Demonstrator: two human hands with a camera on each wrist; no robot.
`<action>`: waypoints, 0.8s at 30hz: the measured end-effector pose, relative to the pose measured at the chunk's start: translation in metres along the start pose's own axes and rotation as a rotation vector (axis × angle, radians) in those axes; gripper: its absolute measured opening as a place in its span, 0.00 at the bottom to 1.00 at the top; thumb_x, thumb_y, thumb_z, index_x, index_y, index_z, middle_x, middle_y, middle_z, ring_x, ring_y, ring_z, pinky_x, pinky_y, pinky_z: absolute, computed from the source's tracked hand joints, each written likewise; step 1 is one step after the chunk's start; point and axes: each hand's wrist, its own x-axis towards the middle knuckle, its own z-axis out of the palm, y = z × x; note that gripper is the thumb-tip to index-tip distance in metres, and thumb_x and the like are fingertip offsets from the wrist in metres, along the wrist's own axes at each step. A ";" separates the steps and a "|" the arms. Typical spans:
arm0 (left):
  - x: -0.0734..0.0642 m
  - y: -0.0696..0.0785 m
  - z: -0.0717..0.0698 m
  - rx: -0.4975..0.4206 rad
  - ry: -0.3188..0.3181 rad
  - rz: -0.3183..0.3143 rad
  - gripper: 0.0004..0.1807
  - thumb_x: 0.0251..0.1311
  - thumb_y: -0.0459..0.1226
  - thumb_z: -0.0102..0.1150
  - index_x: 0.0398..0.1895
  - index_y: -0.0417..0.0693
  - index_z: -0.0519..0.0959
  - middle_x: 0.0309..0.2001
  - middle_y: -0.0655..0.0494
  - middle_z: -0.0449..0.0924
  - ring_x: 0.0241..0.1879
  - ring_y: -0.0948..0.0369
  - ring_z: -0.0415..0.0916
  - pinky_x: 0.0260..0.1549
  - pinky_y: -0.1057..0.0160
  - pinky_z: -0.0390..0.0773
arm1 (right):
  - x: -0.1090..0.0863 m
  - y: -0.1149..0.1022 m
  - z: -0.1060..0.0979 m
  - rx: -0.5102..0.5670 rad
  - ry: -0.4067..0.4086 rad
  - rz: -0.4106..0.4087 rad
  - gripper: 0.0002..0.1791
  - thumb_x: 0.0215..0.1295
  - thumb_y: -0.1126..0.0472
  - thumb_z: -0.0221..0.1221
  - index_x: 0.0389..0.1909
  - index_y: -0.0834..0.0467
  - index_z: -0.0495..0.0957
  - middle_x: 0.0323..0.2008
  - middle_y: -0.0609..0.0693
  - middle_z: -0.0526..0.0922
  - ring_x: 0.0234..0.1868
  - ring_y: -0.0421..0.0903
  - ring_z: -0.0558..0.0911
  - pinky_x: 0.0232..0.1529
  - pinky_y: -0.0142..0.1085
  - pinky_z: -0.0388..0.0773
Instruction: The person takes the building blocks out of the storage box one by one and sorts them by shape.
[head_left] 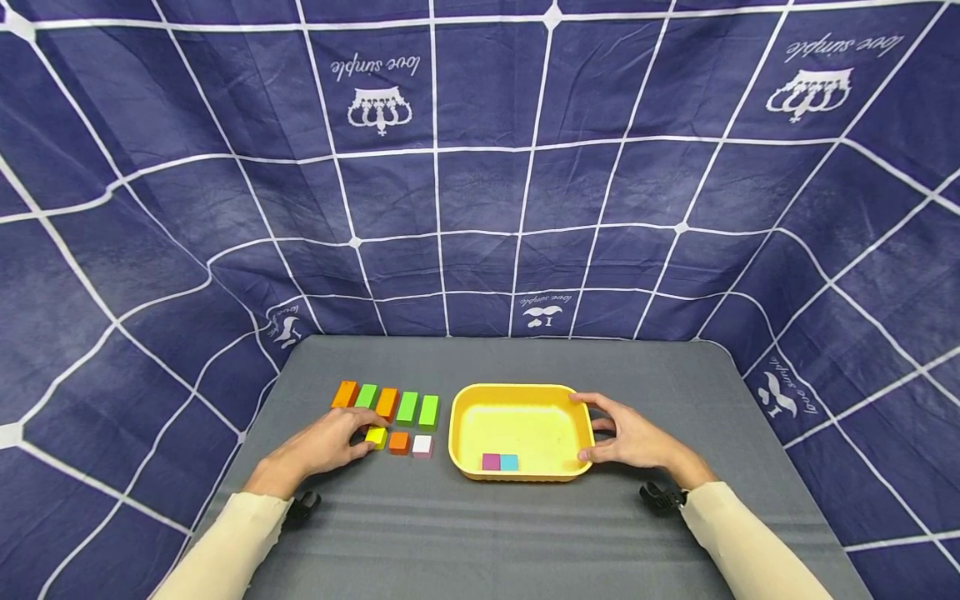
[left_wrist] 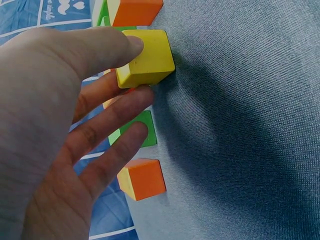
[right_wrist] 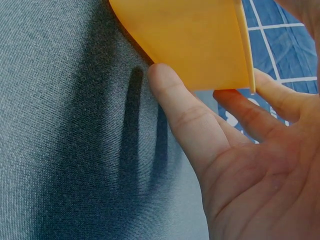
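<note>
My left hand (head_left: 326, 443) pinches a yellow cube (left_wrist: 147, 57) at the left of the table, thumb on its near face and fingers behind. Next to that cube stand an orange cube (head_left: 399, 443) and a white-and-pink cube (head_left: 423, 447) in a short row. At the centre, a shallow yellow plastic tub (head_left: 517, 477) holds a magenta cube (head_left: 491, 462) and a light blue cube (head_left: 509, 462) side by side by its front wall. My right hand (head_left: 637, 437) grips the tub's right end, thumb at the front corner and fingers toward the back corner.
Behind the cubes runs a row of longer blocks, including an orange block (head_left: 346, 393) and a green block (head_left: 428, 412), partly hidden by my left hand. A grey cloth covers the table (head_left: 495, 542). A blue checked curtain (head_left: 480, 192) encloses the back and sides.
</note>
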 end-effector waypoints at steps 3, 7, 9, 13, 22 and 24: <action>-0.001 0.001 -0.001 0.004 0.004 -0.006 0.21 0.72 0.37 0.81 0.66 0.53 0.91 0.63 0.56 0.94 0.63 0.53 0.90 0.69 0.40 0.88 | 0.000 0.002 -0.001 -0.014 -0.014 -0.045 0.54 0.70 0.57 0.82 0.90 0.60 0.62 0.89 0.69 0.61 0.72 0.57 0.90 0.56 0.43 0.96; -0.002 0.003 -0.007 0.006 0.030 -0.007 0.20 0.71 0.37 0.82 0.64 0.55 0.92 0.59 0.59 0.94 0.56 0.58 0.91 0.62 0.44 0.91 | 0.000 0.000 0.000 -0.013 -0.009 -0.024 0.55 0.69 0.57 0.83 0.90 0.61 0.62 0.89 0.69 0.61 0.73 0.62 0.89 0.56 0.43 0.96; -0.002 0.005 -0.011 0.009 0.051 -0.005 0.19 0.71 0.37 0.81 0.64 0.54 0.92 0.57 0.59 0.95 0.53 0.59 0.90 0.59 0.45 0.91 | 0.000 -0.002 0.002 -0.001 0.007 0.021 0.56 0.68 0.58 0.83 0.90 0.60 0.63 0.90 0.69 0.60 0.74 0.66 0.87 0.57 0.42 0.96; 0.000 0.013 -0.020 0.055 0.098 0.021 0.19 0.73 0.38 0.80 0.64 0.52 0.92 0.59 0.56 0.95 0.57 0.54 0.92 0.62 0.43 0.91 | 0.000 -0.003 0.003 0.007 0.017 0.043 0.56 0.67 0.62 0.83 0.90 0.62 0.62 0.91 0.70 0.59 0.74 0.72 0.86 0.57 0.41 0.96; 0.023 0.050 -0.034 0.082 0.116 0.103 0.18 0.77 0.43 0.78 0.66 0.51 0.91 0.57 0.54 0.92 0.53 0.56 0.90 0.56 0.47 0.92 | 0.000 -0.005 0.001 0.024 0.011 0.047 0.56 0.67 0.63 0.83 0.90 0.60 0.62 0.91 0.70 0.59 0.75 0.72 0.85 0.57 0.42 0.96; 0.030 0.058 -0.035 0.070 0.111 0.137 0.18 0.77 0.43 0.78 0.66 0.51 0.91 0.56 0.53 0.93 0.49 0.57 0.88 0.52 0.52 0.91 | 0.000 -0.005 0.001 0.029 0.009 0.053 0.56 0.67 0.63 0.83 0.90 0.60 0.62 0.91 0.69 0.59 0.75 0.72 0.85 0.57 0.42 0.96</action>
